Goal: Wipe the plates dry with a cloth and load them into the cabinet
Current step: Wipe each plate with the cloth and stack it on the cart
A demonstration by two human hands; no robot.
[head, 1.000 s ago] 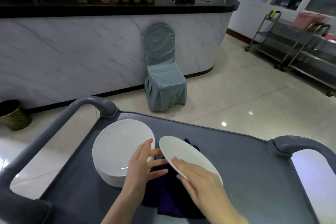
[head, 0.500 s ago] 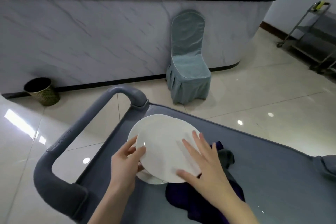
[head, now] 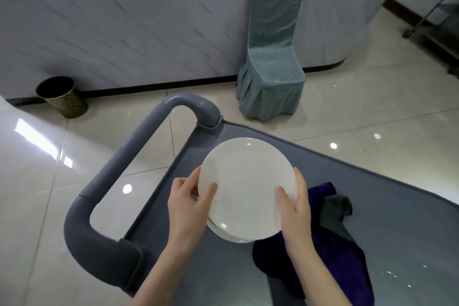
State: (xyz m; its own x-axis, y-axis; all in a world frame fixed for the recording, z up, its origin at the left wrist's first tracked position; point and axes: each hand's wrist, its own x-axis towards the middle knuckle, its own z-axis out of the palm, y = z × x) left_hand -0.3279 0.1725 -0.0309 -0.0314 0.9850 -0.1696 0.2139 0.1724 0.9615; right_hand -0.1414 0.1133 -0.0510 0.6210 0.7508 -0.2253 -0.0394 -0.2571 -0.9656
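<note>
The stack (head: pixel 218 230) is almost wholly covered by the top plate (head: pixel 246 181); its count cannot be told. The purple cloth (head: pixel 347 263) is partly hidden by the right hand (head: pixel 296 208) and cut by the lower edge, like the cart (head: pixel 402 218)

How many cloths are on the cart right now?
2. A purple cloth lies on the cart just right of the plates, partly under the right hand; a grey cloth lies against its far side. Another could be hidden beneath the plates.
</note>
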